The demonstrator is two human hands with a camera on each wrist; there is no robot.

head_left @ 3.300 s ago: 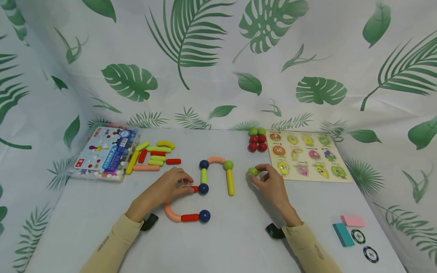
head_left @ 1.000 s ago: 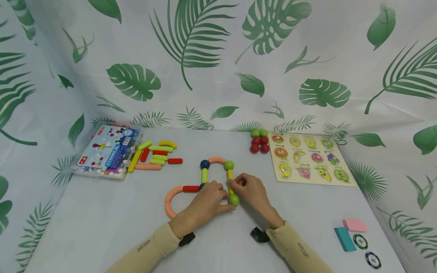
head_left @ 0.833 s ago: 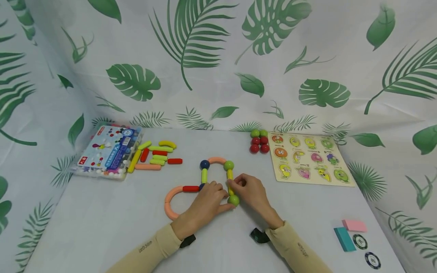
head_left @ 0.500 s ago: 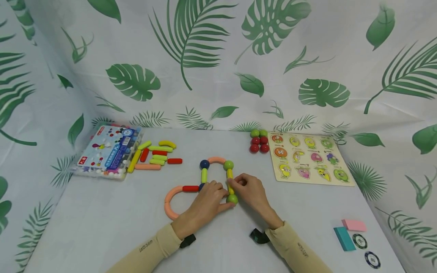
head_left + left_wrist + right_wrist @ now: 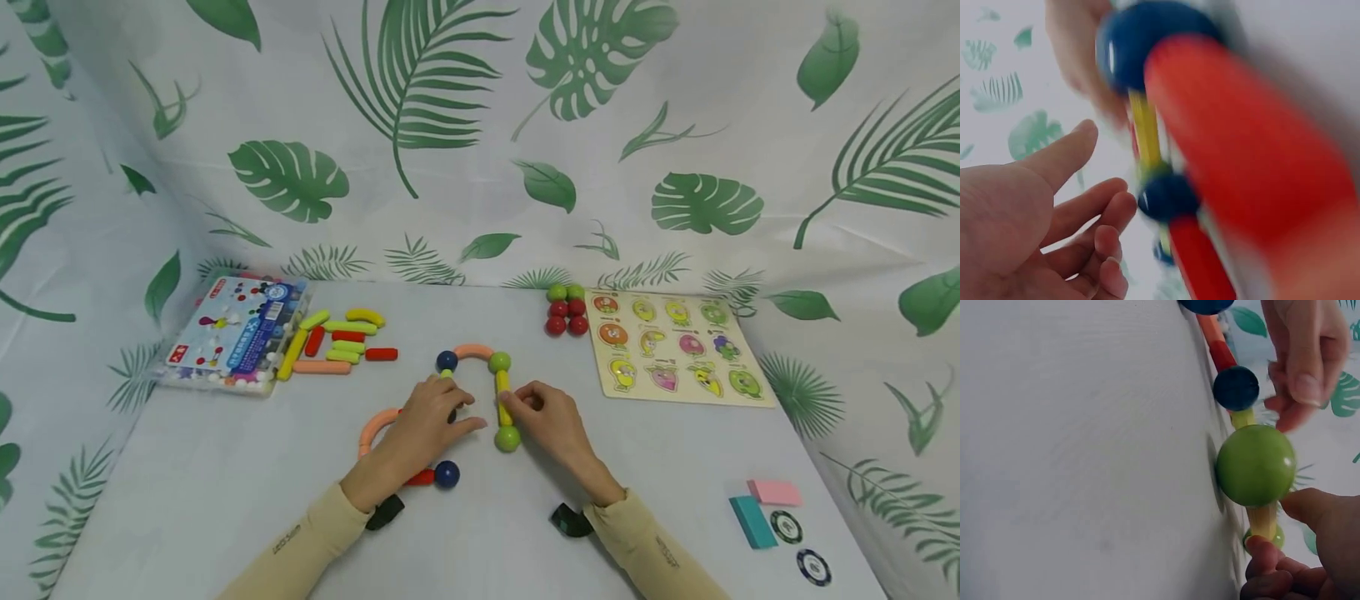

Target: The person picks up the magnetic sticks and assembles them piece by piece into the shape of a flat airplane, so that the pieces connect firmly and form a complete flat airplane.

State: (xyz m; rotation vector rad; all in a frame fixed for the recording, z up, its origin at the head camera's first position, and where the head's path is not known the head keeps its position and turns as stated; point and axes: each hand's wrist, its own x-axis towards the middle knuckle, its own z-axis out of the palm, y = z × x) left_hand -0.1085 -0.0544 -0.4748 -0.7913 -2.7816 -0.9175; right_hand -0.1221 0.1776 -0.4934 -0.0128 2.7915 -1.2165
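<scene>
My right hand (image 5: 552, 423) pinches a yellow magnetic rod (image 5: 505, 415) between thumb and fingers. One green ball (image 5: 507, 439) sits at its near end, another green ball (image 5: 499, 362) at its far end. A curved salmon rod (image 5: 474, 351) links the far one to a navy ball (image 5: 447, 361). Left of these, my left hand (image 5: 418, 429) hovers with loose fingers and holds nothing. It partly hides a middle navy ball (image 5: 1236, 388) and a red rod. Below its wrist, a red rod (image 5: 422, 477) meets a near navy ball (image 5: 447, 474); curved salmon rods (image 5: 377, 423) bend round on the left.
A clear box (image 5: 228, 329) of pieces lies at back left, beside several loose rods (image 5: 348, 336). Red and green balls (image 5: 566, 310) cluster by a fruit puzzle board (image 5: 678, 346). Pink and teal blocks (image 5: 753, 522) and two round chips (image 5: 813, 567) lie front right.
The right hand brought a green ball to the yellow rod's near end. The left hand moved from the red rod to that ball, then let go and drew back left. The right hand stays on the rod.
</scene>
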